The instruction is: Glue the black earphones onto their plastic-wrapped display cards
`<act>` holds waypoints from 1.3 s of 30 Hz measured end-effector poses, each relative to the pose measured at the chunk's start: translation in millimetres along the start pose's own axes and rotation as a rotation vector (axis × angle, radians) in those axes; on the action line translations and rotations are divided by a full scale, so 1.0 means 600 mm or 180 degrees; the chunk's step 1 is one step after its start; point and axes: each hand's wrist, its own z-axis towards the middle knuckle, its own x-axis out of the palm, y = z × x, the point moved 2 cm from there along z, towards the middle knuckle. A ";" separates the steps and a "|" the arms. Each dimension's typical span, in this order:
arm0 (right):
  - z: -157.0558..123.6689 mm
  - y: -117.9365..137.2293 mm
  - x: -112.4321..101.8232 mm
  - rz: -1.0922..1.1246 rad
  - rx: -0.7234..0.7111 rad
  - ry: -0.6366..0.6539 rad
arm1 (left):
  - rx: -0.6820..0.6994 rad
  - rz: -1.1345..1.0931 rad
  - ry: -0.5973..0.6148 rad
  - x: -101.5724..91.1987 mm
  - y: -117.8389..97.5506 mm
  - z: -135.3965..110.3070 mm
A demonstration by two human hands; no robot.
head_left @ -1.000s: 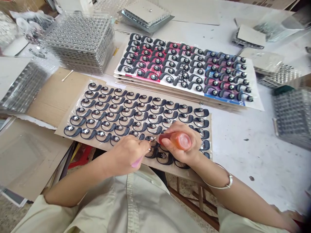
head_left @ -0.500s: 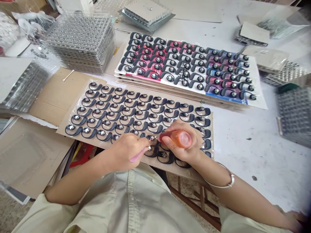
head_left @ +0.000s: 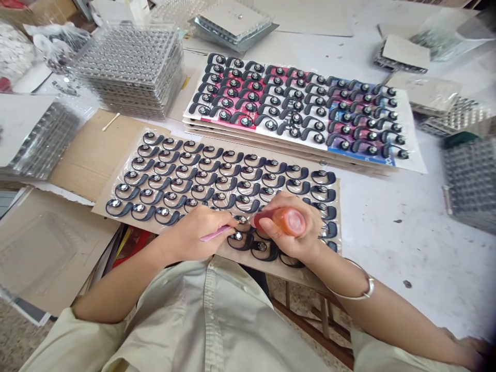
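Note:
My left hand [head_left: 197, 235] is shut on a slim pink stick [head_left: 213, 234], with its fingertips beside a round silver-centred black ear-hook earpiece [head_left: 242, 219]. My right hand [head_left: 290, 227] grips a translucent orange plastic bottle [head_left: 284, 221], its nozzle pointing left toward that earpiece. Both hands rest above a card sheet [head_left: 310, 274] under clear plastic, which carries rows of similar black earpieces. My hands and the bottle hide several of them. A metal bangle [head_left: 354, 284] circles my right wrist.
Behind the sheet lies a stack of printed pink-and-blue cards [head_left: 411, 165] with more earpieces. Stacked clear blister trays [head_left: 132, 72] stand at the back left, on flattened cardboard [head_left: 89, 155] with a cotton swab [head_left: 111, 122]. A grey mesh tray [head_left: 470, 186] stands at right.
My left hand has shifted slightly left, and the pink stick has swung from pointing down to lying flatter. My right hand and the orange bottle have barely moved.

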 end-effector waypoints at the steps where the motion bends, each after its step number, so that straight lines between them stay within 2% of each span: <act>1: 0.000 0.000 0.000 0.0019 0.0023 0.0010 | -0.0031 -0.0038 0.0017 -0.001 0.001 0.001; 21: -0.006 -0.004 0.003 0.0215 0.0274 -0.0006 | -0.0485 -0.0588 0.0218 -0.012 0.008 0.014; 35: -0.009 -0.007 0.003 0.0227 0.0306 -0.0069 | -0.0529 -0.0658 0.0219 -0.014 0.008 0.014; 39: -0.009 -0.010 -0.003 0.0341 0.0273 -0.0215 | -0.0562 -0.0671 0.0229 -0.014 0.008 0.014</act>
